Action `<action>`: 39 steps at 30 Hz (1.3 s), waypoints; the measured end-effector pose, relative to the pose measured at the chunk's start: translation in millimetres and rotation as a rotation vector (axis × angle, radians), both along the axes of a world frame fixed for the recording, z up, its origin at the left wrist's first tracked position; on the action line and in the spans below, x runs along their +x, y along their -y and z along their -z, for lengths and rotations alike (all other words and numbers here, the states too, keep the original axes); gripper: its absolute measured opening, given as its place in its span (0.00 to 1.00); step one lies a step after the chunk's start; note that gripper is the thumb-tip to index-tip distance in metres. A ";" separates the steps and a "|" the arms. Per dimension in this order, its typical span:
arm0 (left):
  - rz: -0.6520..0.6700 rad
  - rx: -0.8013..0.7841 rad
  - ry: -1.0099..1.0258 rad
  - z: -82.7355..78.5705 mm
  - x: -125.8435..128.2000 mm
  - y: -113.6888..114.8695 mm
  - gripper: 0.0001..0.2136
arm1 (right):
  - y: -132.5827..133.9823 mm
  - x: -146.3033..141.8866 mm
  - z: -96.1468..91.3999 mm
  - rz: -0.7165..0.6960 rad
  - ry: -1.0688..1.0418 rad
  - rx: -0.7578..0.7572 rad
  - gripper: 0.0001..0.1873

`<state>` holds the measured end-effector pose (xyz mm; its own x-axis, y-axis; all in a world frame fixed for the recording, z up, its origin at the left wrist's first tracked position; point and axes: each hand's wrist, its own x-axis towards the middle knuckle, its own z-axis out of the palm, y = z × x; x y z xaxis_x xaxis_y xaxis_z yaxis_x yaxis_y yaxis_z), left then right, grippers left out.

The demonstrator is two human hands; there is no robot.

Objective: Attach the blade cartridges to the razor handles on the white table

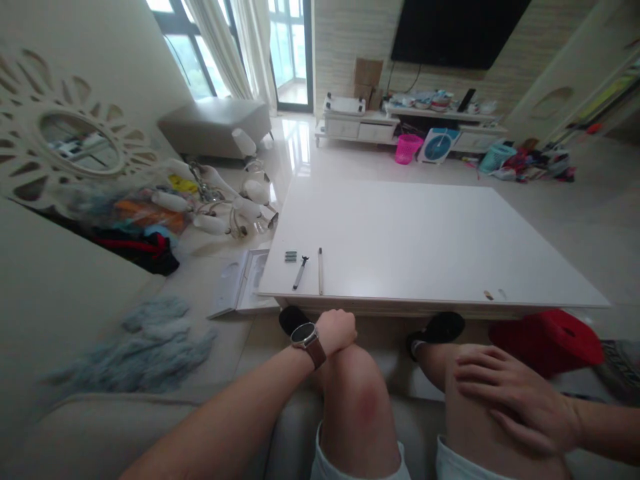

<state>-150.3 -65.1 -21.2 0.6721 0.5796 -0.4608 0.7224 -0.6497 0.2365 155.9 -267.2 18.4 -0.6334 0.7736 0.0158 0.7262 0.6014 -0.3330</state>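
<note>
Plainly, both hands are idle: the left hand (336, 331), with a watch (303, 335) at the wrist, lies loosely curled over the left knee and holds nothing, while the right hand (510, 393) rests flat on the right thigh with its fingers spread, also empty.

The nearest things lie on the white bench (425, 233), close to its near edge and just ahead of the left hand: a dark tool (301, 272), a thin rod (320, 270) beside it, and a few small bits (291, 256) a little further in.

A clean pick would likely fall to the left hand, pinching the dark tool at mid-length from above, since it lies flat near the edge with the rod close by.

The tool's long axis runs away from the person, leaning slightly right; its far end looks wider, though which end is the working tip is hard to tell. The rod lies almost square to the near edge.
</note>
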 end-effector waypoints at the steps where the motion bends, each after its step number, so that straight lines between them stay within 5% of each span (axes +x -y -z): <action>1: 0.005 0.006 0.009 -1.2 0.1 0.6 0.14 | 1.8 0.1 -0.7 0.010 0.000 0.031 0.24; 18: 0.049 0.121 0.088 -9.5 1.2 4.4 0.12 | 2.9 -16.6 4.5 0.028 -0.043 0.103 0.22; 39: 0.030 0.020 0.140 6.6 4.3 1.7 0.12 | -0.2 -10.2 3.2 -0.048 0.010 0.087 0.25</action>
